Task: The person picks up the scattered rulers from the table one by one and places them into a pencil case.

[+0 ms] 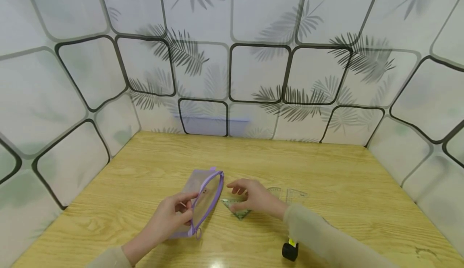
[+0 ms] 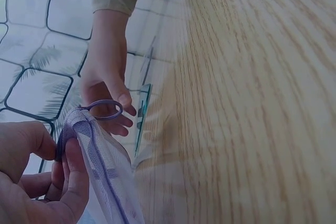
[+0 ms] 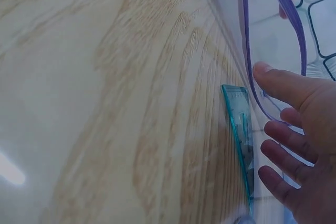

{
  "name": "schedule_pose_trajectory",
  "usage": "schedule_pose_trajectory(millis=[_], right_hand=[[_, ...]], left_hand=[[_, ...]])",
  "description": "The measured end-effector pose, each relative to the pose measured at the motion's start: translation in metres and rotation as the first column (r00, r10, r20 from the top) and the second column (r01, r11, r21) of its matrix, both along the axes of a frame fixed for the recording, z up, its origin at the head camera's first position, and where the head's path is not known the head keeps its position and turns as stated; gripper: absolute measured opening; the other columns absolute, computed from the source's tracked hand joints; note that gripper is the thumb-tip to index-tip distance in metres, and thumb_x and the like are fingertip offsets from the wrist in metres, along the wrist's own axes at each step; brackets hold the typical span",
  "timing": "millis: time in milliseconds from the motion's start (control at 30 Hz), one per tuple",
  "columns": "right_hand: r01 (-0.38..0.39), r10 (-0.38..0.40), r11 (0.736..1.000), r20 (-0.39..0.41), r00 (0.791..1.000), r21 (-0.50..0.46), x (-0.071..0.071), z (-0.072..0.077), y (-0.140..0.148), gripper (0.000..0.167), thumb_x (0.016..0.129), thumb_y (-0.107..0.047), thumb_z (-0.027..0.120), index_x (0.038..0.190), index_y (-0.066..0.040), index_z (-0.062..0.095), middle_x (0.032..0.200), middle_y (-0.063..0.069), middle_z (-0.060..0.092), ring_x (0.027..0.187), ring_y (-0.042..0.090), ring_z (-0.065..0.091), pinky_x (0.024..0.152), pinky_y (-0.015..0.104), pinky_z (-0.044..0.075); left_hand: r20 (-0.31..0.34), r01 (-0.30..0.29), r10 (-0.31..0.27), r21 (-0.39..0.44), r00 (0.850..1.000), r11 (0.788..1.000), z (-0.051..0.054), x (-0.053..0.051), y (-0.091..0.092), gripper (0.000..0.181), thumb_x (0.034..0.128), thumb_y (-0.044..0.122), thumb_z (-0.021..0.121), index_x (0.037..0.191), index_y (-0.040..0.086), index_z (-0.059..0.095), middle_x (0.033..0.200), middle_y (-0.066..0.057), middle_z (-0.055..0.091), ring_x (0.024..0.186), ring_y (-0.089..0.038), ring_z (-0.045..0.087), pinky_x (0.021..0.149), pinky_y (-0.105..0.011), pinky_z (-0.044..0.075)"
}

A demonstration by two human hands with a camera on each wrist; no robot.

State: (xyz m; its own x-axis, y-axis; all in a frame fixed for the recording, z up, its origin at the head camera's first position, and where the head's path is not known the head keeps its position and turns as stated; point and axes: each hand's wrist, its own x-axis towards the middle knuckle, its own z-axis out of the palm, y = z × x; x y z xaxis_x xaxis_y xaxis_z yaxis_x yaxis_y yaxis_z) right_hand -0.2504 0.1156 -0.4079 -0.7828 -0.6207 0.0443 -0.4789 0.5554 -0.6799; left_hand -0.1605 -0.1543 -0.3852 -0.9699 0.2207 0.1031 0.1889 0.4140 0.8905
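A purple-edged mesh zip pouch (image 1: pixel 192 185) lies on the table with its mouth spread open. My left hand (image 1: pixel 170 216) pinches one zipper edge of that mouth between thumb and fingers; the zip's ring pull (image 2: pixel 107 109) dangles from the near end. To the pouch's right, my right hand (image 1: pixel 255 197) hovers over a green see-through set square (image 1: pixel 239 212). The right wrist view shows this hand's fingers spread and apart from the set square (image 3: pixel 240 124), with nothing held. Part of the set square is hidden under the hand in the head view.
Behind the right forearm lie a clear protractor (image 1: pixel 275 190) and a clear set square (image 1: pixel 297 195). A small black-and-yellow device (image 1: pixel 290 252) sits at the right sleeve. Patterned cloth walls (image 1: pixel 259 73) border the wooden table (image 1: pixel 174 149) at the back and sides.
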Motion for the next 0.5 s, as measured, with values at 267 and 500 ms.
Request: schedule_pose_trajectory(millis=[267,500], right_hand=[[-0.008,0.011,0.998,-0.039,0.999,0.069,0.001,-0.001,0.006,0.064,0.078,-0.033,0.082,0.135,-0.013,0.059,0.115,-0.001,0.064,0.105,0.016,0.059,0.090,0.031,0.055],[-0.020,0.022,0.993,-0.010,1.000,0.116,0.000,-0.002,0.011,0.063,0.078,-0.037,0.081,0.134,-0.014,0.060,0.116,-0.003,0.061,0.108,0.015,0.058,0.094,0.031,0.055]], left_hand=[[0.017,0.000,0.000,-0.005,1.000,1.000,0.000,0.001,0.000,0.048,0.0837,-0.006,0.057,0.132,-0.012,0.056,0.087,-0.009,0.054,0.073,-0.005,0.061,0.062,-0.019,0.062],[0.024,0.006,-0.006,-0.014,1.000,1.000,-0.002,0.000,0.000,0.049,0.0836,-0.006,0.057,0.132,-0.011,0.056,0.087,-0.009,0.055,0.073,-0.006,0.061,0.061,-0.019,0.061]])
